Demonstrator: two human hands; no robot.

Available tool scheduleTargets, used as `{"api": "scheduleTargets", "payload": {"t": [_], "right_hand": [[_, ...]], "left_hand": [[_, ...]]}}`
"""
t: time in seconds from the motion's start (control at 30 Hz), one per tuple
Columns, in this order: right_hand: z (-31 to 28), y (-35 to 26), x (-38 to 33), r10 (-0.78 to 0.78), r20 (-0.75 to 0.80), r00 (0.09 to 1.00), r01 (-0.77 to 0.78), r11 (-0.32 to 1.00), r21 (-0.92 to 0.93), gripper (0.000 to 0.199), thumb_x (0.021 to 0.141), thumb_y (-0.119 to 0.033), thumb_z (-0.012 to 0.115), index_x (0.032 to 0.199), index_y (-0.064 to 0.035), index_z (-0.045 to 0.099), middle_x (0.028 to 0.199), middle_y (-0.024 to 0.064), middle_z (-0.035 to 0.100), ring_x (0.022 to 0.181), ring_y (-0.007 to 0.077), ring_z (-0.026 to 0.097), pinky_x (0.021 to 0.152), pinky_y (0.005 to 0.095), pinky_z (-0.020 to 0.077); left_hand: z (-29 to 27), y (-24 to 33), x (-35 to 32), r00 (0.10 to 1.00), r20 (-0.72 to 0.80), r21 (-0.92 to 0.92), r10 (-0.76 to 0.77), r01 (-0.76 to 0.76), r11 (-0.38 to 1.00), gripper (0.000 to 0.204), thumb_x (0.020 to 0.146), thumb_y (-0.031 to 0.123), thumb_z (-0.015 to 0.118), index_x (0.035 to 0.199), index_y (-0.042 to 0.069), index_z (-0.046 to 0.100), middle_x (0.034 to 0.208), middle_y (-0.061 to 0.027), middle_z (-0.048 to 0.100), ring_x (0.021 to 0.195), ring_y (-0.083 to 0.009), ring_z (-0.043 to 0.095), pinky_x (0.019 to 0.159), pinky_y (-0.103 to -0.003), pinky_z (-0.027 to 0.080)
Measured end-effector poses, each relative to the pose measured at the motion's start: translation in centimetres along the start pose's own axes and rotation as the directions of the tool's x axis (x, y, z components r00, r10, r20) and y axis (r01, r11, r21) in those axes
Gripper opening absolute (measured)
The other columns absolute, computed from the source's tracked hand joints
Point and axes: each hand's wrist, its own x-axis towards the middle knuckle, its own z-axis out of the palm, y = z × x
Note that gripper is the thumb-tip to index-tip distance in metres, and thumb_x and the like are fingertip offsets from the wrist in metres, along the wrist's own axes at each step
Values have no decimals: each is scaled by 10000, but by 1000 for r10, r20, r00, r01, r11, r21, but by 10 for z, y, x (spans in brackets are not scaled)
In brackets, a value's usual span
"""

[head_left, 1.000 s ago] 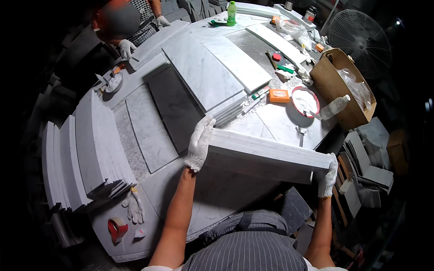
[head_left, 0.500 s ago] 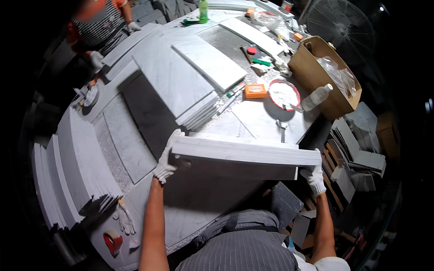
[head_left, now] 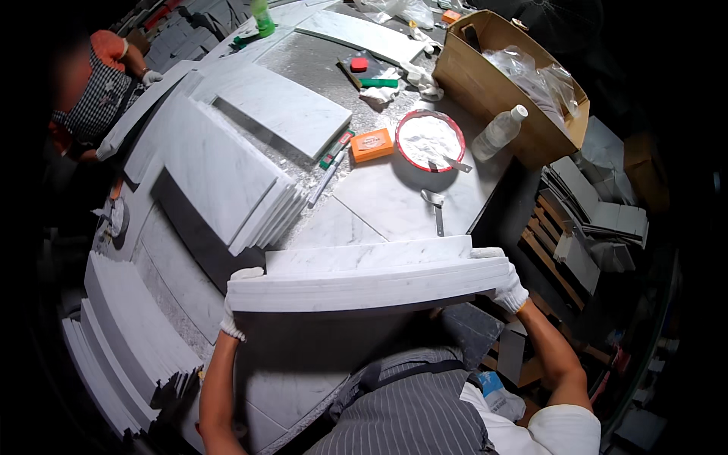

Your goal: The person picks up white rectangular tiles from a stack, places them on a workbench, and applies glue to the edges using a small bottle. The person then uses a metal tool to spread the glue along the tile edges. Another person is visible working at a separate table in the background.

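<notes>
Between my two white-gloved hands is a stack of several white marble tiles [head_left: 364, 294], standing on edge, with their long pale edges turned up. My left hand [head_left: 236, 303] wraps the stack's left end, fingers over the top. At the opposite end my right hand [head_left: 506, 284] grips the corner, some fingers lying along the upper edge. One tile [head_left: 371, 252] at the far side of the stack rises higher than the others. The undersides and the thumbs are partly hidden. Just beyond the left hand lies a fanned pile of marble slabs [head_left: 220, 167].
Ahead on the table are a red-rimmed bowl of white powder [head_left: 429, 140], a scraper [head_left: 437, 212], an orange box [head_left: 372, 145] and a plastic bottle [head_left: 499, 133]. A cardboard box [head_left: 470, 83] stands at right. More slabs [head_left: 136, 318] stand at left. A co-worker [head_left: 98, 91] handles a slab far left.
The stack has shifted left and nearer in the picture, its face tipping so more edges show. My left fingers now curl over its end. The co-worker's slab has tilted up.
</notes>
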Motion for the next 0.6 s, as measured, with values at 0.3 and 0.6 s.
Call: {"api": "scheduleTargets", "payload": {"t": [0.3, 0.6], "right_hand": [[-9, 1, 30, 99, 78, 992, -116, 959, 259, 348, 794, -96, 756, 1104, -26, 614, 1025, 86, 669, 975, 165, 644, 874, 277, 516], [-16, 2, 32, 557, 436, 707, -672, 721, 167, 654, 850, -403, 689, 1321, 8, 496, 1230, 131, 623, 1123, 250, 591, 967, 353, 458]], "left_hand": [[-14, -28, -3, 972, 52, -149, -231, 236, 960, 289, 988, 176, 461, 1227, 24, 519, 1132, -93, 598, 1067, -185, 584, 993, -311, 457], [14, 46, 12, 772, 196, -209, -604, 635, 744, 724, 806, 466, 763, 1277, -24, 512, 1178, -99, 612, 1091, -176, 544, 976, -325, 427]]}}
